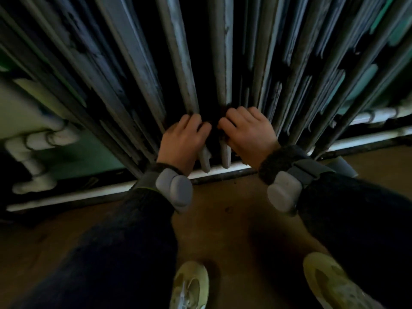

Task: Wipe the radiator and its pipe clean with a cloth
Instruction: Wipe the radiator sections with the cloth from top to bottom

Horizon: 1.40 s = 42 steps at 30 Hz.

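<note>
A tall radiator of grey, worn vertical fins [178, 63] fills the upper view. Both hands are low on two middle fins. My left hand [182, 141] has its fingers curled round one fin, and my right hand [247, 132] curls round the neighbouring fin. A dark cloth [214, 126] seems to be bunched between the two hands in the gap, though darkness and blur hide most of it. A white pipe [223, 170] runs along the floor under the fins.
White pipe fittings [38, 141] stand at the left against a green wall. More white pipe [379, 114] runs at the right. The floor [223, 208] is brown. My two pale shoes [191, 286] sit at the bottom.
</note>
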### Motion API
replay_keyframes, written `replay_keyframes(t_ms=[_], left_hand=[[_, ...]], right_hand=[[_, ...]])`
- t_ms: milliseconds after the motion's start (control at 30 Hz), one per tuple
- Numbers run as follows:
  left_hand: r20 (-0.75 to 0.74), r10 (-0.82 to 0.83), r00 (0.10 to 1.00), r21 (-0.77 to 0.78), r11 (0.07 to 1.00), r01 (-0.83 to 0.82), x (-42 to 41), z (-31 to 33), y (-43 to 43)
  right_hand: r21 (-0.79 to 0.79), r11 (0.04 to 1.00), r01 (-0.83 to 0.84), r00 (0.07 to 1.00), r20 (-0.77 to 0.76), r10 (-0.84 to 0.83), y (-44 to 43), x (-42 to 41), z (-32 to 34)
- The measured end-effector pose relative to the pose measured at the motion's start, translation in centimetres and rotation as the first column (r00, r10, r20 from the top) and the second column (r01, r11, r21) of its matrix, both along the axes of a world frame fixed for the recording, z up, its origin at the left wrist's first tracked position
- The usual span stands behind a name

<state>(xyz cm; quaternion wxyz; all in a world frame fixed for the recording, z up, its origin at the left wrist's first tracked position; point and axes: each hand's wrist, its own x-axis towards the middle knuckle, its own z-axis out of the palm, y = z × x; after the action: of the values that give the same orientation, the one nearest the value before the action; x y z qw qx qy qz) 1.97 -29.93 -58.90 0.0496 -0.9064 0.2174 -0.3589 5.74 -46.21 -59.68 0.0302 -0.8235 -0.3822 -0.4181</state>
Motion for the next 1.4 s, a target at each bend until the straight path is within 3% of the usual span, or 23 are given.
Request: replay_keyframes(t_ms=[167,433,567,733,900,1033,1200,1300,1400], left_hand=[[0.141,-0.005,0.990,0.059,0.998,-0.004,0.2,6.0,0.5],[0.120,0.058,0.991,0.047,0.997,-0.064,-0.5,11.3,-0.2],[0.144,0.020,0.989,0.022,0.999,-0.023,-0.3,11.2,-0.3],[0.058,0.020,0.998,-0.055,0.998,-0.017,0.0,9.8,-0.3],[-0.001,-0.019,1.000,-0.069,0.997,0.019,-0.2,9.1,-0.1],[-0.025,-0.015,1.000,-0.061,0.998,0.014,0.0,9.5,0.2],[-0.051,0.001,0.999,0.068,0.998,0.003,-0.2,10.0,0.5],[0.015,-0.011,1.000,0.006,1.000,0.011,-0.1,11.7,0.3],[0.128,0.023,0.992,-0.106,0.994,-0.009,-0.1,14.9,0.0]], right_hand=[[0.073,0.996,-0.054,0.995,0.083,0.048,0.0,0.4,5.7],[0.082,0.995,-0.061,0.997,-0.051,0.065,-0.9,-0.3,12.2],[0.112,0.992,-0.058,0.991,-0.110,0.070,-0.7,-0.2,11.7],[0.172,0.984,-0.055,0.989,-0.126,0.077,-0.3,0.0,10.1],[-0.026,0.995,0.096,0.992,-0.074,-0.098,-1.1,-0.1,7.1],[0.034,0.999,-0.018,0.998,-0.052,0.020,-1.2,0.9,8.5],[-0.069,0.987,-0.143,0.985,-0.105,0.136,-1.5,0.7,10.9],[0.095,0.993,-0.070,0.977,-0.195,0.088,-0.9,0.3,12.5],[0.255,0.963,-0.091,0.992,-0.057,0.109,-0.3,0.2,14.9]])
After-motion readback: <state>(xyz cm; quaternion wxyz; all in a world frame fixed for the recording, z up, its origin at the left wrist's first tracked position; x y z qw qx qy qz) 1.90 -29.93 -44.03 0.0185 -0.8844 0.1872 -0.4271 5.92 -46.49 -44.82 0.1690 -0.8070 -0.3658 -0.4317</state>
